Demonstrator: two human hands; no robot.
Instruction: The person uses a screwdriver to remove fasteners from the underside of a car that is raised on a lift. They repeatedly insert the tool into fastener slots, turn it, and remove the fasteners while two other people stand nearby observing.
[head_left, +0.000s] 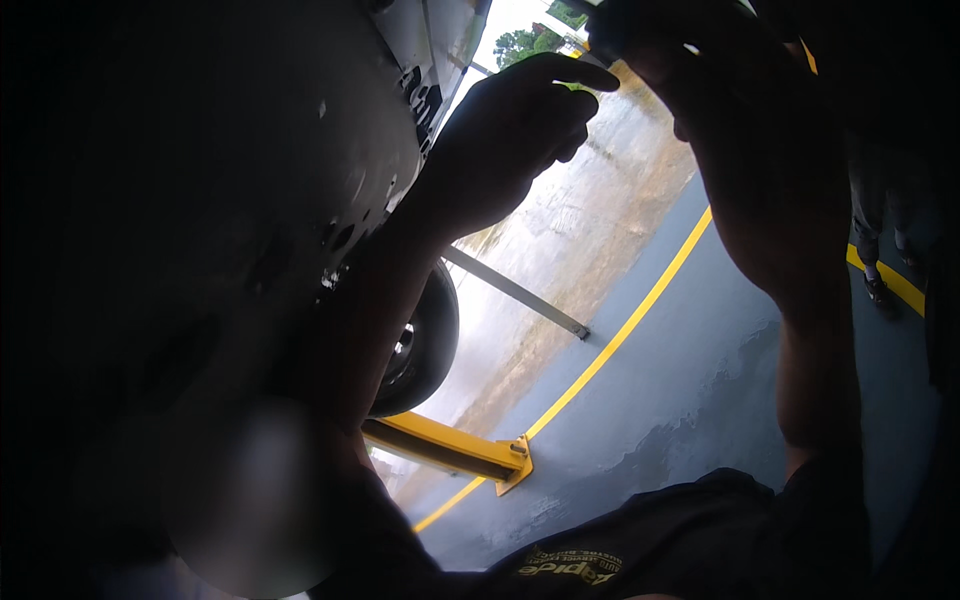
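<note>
Tyre (437, 350), yellow post (460, 438) past L forearm (380, 310); L hand (515, 140) half-open, R hand (745, 160) dark, can't tell.

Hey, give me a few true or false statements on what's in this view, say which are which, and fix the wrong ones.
1. The right hand is in the upper part of the picture. True.
2. The left hand lies flat on the floor. False: it is raised, an extended finger pointing toward the right hand.
3. The floor line is red. False: it is yellow.
4. Another person's legs show near the right edge. True.
5. A tyre appears right of the right hand. False: it is beside the left forearm.
</note>
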